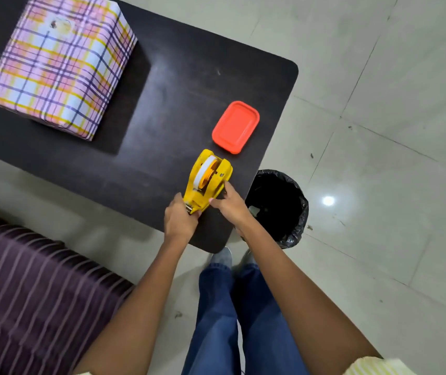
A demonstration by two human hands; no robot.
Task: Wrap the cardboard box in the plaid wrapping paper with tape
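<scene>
The cardboard box [59,63], covered in pink, blue and yellow plaid paper, stands at the far left of the dark table [162,104]. A yellow tape dispenser [208,180] with a white roll sits near the table's near right corner. My left hand [179,217] grips the dispenser's near end at the cutter. My right hand [230,204] holds its right side, thumb and fingers curled against the yellow body. Both hands are well away from the box.
A red plastic lid or tray [236,127] lies just beyond the dispenser. A bin with a black liner [278,207] stands on the tiled floor beside the table's right edge. A striped purple seat [32,293] is at lower left. My legs in jeans [232,307] are below.
</scene>
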